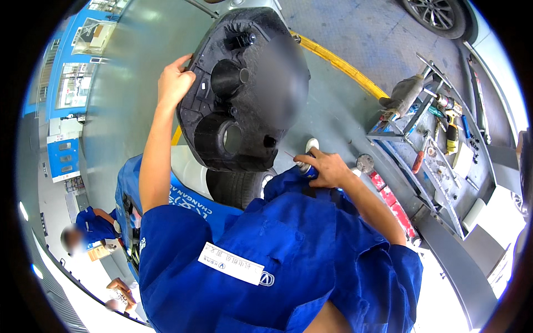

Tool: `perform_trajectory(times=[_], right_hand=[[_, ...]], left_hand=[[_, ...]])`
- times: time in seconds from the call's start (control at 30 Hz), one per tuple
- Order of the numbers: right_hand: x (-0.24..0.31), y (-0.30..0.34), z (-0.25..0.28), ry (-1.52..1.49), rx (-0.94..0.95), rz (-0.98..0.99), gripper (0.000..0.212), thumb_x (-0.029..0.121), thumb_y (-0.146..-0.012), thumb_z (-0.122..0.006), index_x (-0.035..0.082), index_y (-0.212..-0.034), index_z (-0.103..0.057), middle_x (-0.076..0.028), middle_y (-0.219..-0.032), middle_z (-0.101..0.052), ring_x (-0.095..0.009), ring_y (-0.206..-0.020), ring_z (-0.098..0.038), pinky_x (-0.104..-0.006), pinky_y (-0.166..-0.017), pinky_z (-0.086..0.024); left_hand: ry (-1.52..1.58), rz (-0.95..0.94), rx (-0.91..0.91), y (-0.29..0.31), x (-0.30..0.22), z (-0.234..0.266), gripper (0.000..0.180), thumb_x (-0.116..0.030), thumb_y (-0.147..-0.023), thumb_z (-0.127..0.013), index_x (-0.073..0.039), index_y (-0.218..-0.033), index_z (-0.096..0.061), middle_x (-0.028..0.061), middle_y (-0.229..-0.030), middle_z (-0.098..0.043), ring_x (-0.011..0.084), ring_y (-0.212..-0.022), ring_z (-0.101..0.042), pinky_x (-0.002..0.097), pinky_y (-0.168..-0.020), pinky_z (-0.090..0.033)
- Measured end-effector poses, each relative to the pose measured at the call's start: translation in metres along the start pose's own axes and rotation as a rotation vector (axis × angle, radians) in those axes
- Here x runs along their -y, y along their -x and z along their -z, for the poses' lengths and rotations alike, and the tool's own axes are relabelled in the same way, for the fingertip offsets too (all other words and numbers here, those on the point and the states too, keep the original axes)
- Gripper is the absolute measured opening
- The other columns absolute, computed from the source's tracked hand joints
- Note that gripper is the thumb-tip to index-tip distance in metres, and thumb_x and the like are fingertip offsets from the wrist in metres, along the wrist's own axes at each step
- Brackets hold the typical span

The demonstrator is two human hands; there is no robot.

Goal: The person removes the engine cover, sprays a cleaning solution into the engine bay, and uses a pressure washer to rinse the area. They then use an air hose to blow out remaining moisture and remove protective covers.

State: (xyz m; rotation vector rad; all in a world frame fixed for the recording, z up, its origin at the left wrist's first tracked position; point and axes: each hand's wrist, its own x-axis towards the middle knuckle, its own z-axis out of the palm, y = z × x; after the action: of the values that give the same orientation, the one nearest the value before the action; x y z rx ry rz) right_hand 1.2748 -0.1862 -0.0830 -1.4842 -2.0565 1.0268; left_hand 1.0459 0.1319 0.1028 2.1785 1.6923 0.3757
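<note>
Nearest cam.: blue work shirt (300,244) w/ white label strip (231,263) on chest. Blk moulded part (250,111), round openings in it, stands ahead of shirt, ctr. of view. L hand (176,83) gripping its L rim, fingers curled at edge. R hand (333,169) closed round small blue can (307,169), just beside part's lower R side; thin tube (289,154) points toward part, contact can't tell. Tyre (239,188) below part. Further R: metal cart (387,135) w/ yellow-and-blk power drill (452,139) on top. Yellow floor line (344,65) beyond part.
</note>
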Motion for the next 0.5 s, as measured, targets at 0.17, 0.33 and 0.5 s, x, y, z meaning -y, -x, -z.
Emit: perform_trajectory(times=[0.17,0.33,0.5], right_hand=[[-0.006,-0.004,-0.01,-0.004,-0.034,-0.059,0.077,0.026,-0.061,-0.077,0.033,-0.13,-0.044,-0.011,-0.103,-0.051,-0.034,-0.085,-0.062,-0.0441,-0.068,-0.053],[-0.036,-0.022,-0.013,-0.058,-0.237,-0.369,0.074,0.027,-0.06,-0.075,0.03,-0.127,-0.046,-0.01,-0.106,-0.054,-0.036,-0.088,-0.062,-0.0441,-0.075,-0.052],[-0.064,-0.051,-0.021,-0.098,-0.33,-0.516,0.076,0.026,-0.059,-0.071,0.036,-0.129,-0.042,-0.013,-0.109,-0.053,-0.038,-0.089,-0.062,-0.0461,-0.076,-0.052]], left_hand=[[0.039,0.013,-0.022,0.005,0.003,0.011,0.059,-0.008,-0.062,-0.054,-0.01,-0.121,-0.063,0.0069,-0.071,-0.068,0.0118,-0.058,-0.057,0.0246,-0.059,-0.044],[0.111,0.002,-0.058,0.016,0.008,0.017,0.058,-0.006,-0.063,-0.053,-0.01,-0.12,-0.064,0.0047,-0.068,-0.066,0.0091,-0.056,-0.053,0.0234,-0.057,-0.042],[0.209,-0.025,-0.062,0.026,0.001,0.026,0.058,-0.001,-0.064,-0.05,-0.007,-0.12,-0.064,0.001,-0.069,-0.065,0.006,-0.055,-0.05,0.0219,-0.054,-0.04]])
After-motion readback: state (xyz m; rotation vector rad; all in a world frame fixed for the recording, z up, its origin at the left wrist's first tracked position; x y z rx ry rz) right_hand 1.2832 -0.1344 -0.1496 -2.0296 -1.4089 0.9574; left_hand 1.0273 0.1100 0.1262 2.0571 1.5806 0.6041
